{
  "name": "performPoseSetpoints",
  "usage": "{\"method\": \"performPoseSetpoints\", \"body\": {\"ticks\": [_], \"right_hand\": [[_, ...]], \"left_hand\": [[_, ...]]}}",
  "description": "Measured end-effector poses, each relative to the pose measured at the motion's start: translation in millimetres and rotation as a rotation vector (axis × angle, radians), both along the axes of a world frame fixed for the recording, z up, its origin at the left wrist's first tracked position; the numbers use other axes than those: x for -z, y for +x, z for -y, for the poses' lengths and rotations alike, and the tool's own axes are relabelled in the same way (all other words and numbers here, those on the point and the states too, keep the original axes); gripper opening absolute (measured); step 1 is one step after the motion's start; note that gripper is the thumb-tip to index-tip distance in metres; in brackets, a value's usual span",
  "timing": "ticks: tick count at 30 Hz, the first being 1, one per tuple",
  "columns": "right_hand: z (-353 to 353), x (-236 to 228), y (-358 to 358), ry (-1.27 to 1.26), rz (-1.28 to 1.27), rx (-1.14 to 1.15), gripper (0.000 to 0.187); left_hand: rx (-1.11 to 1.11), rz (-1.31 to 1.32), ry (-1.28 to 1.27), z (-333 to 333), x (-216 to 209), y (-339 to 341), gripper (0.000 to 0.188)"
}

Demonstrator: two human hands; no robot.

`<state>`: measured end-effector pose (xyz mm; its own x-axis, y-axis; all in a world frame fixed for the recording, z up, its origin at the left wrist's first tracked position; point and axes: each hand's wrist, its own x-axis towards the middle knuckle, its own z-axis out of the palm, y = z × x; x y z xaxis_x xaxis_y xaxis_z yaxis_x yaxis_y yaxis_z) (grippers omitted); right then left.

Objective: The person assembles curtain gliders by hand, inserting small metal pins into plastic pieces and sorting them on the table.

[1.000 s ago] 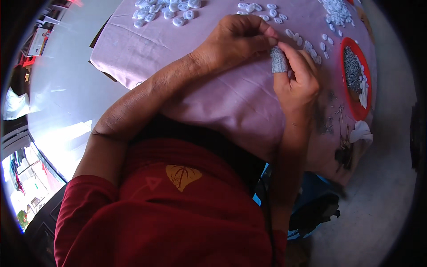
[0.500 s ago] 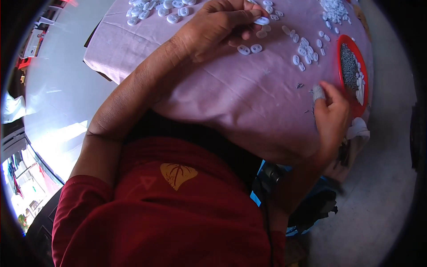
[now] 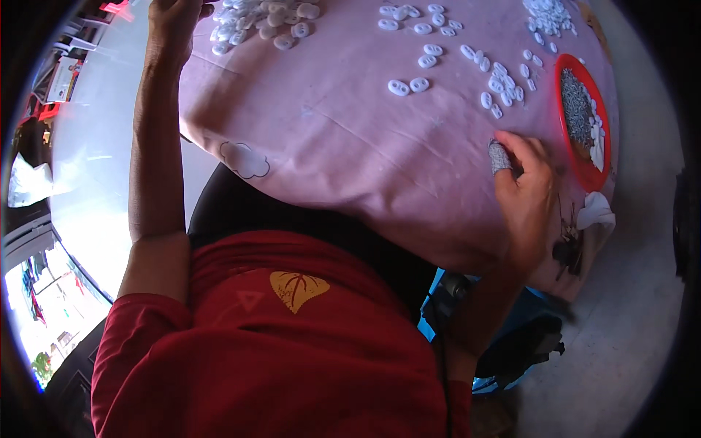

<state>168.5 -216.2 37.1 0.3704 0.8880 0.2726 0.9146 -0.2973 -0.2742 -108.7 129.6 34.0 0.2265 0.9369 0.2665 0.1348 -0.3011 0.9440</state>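
Note:
My left hand (image 3: 174, 20) is at the top left, over the table's left edge beside a heap of white oval plastic pieces (image 3: 272, 18). The upper border cuts it off, so its grip is hidden. My right hand (image 3: 527, 175) rests on the pink cloth with thumb and forefinger tips together; grey wrapping covers the thumb. Whatever is between those fingertips cannot be made out. To its right stands a red bowl (image 3: 564, 139) of small grey metal screws (image 3: 575, 106), with white pieces along one side. Several two-holed white ovals (image 3: 399, 87) lie in small groups mid-table.
The pink tablecloth (image 3: 350, 153) covers a table with a rounded right end. Smaller white pieces (image 3: 549, 18) are heaped at the far right. A white cloth (image 3: 596, 212) hangs at the edge below the bowl. Below the table's right side is a dark bag (image 3: 522, 343).
My left hand has swung from the middle to the far left, leaving a white oval among the middle groups. My right hand has shifted left from near the bowl, over where loose screws lay.

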Motion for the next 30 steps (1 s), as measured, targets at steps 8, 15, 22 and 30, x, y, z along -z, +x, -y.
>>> {"method": "performPoseSetpoints", "body": {"ticks": [8,15,22,30], "right_hand": [[-7,6,-1,0.023,0.005,-0.011,0.020],[12,4,3,0.057,-0.045,0.085,0.020],[59,-8,-10,-0.091,-0.182,0.257,0.026],[49,-1,-8,-0.011,-0.111,0.080,0.027]], "left_hand": [[0.021,-0.133,-0.022,-15,26,-16,0.020],[0.059,-0.166,0.340,-8,24,-5,0.019],[0.421,-0.106,0.266,68,-6,48,0.012],[0.722,-0.385,0.544,121,27,72,0.022]]}}
